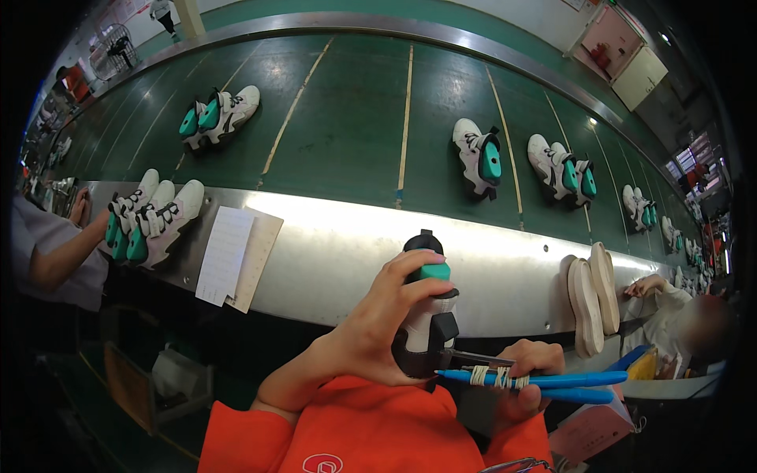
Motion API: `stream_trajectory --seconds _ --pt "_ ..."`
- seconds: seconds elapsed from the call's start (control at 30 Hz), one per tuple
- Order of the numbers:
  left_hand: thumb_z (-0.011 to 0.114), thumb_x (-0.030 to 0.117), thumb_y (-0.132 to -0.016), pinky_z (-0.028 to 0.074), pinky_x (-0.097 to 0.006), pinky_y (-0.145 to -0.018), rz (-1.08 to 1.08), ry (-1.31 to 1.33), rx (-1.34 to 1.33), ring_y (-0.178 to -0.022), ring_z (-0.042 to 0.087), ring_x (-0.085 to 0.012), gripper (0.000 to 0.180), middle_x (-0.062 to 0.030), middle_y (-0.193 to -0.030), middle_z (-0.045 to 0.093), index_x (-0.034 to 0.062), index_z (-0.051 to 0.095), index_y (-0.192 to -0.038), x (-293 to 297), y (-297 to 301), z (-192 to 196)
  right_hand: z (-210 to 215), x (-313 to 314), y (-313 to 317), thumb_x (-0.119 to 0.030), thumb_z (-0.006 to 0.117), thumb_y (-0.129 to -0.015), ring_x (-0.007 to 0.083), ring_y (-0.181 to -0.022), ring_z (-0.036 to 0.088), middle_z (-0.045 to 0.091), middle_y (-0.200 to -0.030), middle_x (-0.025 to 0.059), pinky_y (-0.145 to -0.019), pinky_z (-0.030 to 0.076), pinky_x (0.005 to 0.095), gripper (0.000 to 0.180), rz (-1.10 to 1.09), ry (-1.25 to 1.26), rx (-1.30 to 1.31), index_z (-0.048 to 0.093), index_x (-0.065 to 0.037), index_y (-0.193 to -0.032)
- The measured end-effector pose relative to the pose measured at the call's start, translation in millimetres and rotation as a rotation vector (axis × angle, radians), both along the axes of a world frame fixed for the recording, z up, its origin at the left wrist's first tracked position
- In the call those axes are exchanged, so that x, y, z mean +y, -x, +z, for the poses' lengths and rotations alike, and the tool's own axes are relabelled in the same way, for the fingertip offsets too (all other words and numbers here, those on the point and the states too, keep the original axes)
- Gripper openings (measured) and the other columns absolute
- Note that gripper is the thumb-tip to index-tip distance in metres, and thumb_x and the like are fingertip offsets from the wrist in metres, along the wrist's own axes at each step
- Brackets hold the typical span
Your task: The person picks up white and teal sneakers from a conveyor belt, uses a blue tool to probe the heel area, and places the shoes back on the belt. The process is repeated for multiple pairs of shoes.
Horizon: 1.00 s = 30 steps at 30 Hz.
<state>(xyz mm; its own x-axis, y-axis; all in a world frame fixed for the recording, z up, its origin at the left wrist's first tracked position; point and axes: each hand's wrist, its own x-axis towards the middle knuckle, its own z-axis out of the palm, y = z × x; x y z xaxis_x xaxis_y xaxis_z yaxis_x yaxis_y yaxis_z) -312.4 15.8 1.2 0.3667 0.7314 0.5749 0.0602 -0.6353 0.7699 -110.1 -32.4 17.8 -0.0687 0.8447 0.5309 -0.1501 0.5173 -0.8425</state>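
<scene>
My left hand [378,319] is wrapped round a white and black shoe [418,325], held upright in front of my chest. A teal shoe last [434,272] sticks out of the shoe's opening, under my fingertips. In my closed right hand [536,364] are two blue pens [572,379], bound with pale rubber bands. With them is a thin metal blade-like tool [481,359], whose tip reaches the shoe's dark lower part; whether it touches, I cannot tell.
Beyond the steel ledge [347,236], a green conveyor belt [339,118] carries several shoes with teal lasts. Paper sheets [225,256] lie left; pale soles [587,299] lie right. A co-worker's arm [63,256] by shoes [162,217] is left, another person's hand [645,285] right.
</scene>
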Motion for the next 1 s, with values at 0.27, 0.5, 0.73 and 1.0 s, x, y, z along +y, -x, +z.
stream_trajectory --seconds 0.27,0.5,0.73,1.0 --pt "0.082 0.017 -0.051 0.036 -0.041 -0.094 0.017 0.000 0.016 -0.114 0.039 -0.0376 0.083 -0.0196 -0.124 0.036 0.0051 0.040 -0.121 10.1 -1.3 9.8 47.1 22.5 -19.7 -0.040 0.054 -0.083 0.0272 -0.052 0.058 0.059 -0.072 0.0142 -0.046 0.046 0.0299 0.038 0.277 -0.146 -0.603 0.056 -0.003 -0.073" --pt "0.080 0.015 -0.051 0.037 -0.040 -0.093 0.011 0.033 0.000 -0.115 0.038 -0.0370 0.082 -0.0185 -0.124 0.035 0.0063 0.039 -0.122 13.3 1.1 13.1 46.3 23.1 -9.9 -0.043 0.057 -0.083 0.0188 -0.045 0.054 0.056 -0.058 0.0099 -0.039 0.043 0.0265 0.040 0.127 -0.348 -0.643 0.051 -0.004 -0.079" --pt "0.084 0.017 -0.049 0.036 -0.039 -0.095 0.029 0.031 0.007 -0.117 0.037 -0.0347 0.087 -0.0178 -0.126 0.034 0.0065 0.039 -0.122 10.0 6.8 5.9 -17.3 23.2 -22.0 -0.041 0.051 -0.086 0.0091 -0.040 0.044 0.045 -0.061 0.0044 -0.036 0.038 0.0199 0.038 -0.363 -0.091 0.050 0.042 -0.005 -0.087" --pt "0.061 0.011 -0.076 0.022 -0.056 -0.104 -0.159 -0.580 0.424 -0.114 0.046 -0.0284 0.047 -0.0089 -0.128 0.038 0.0353 0.051 -0.114 -41.3 16.0 -123.3 -136.3 13.5 -48.8 -0.036 0.038 -0.090 0.0073 -0.037 0.038 0.047 -0.057 0.0040 -0.031 0.028 0.0184 0.024 -0.551 0.483 0.155 0.042 -0.013 -0.090"
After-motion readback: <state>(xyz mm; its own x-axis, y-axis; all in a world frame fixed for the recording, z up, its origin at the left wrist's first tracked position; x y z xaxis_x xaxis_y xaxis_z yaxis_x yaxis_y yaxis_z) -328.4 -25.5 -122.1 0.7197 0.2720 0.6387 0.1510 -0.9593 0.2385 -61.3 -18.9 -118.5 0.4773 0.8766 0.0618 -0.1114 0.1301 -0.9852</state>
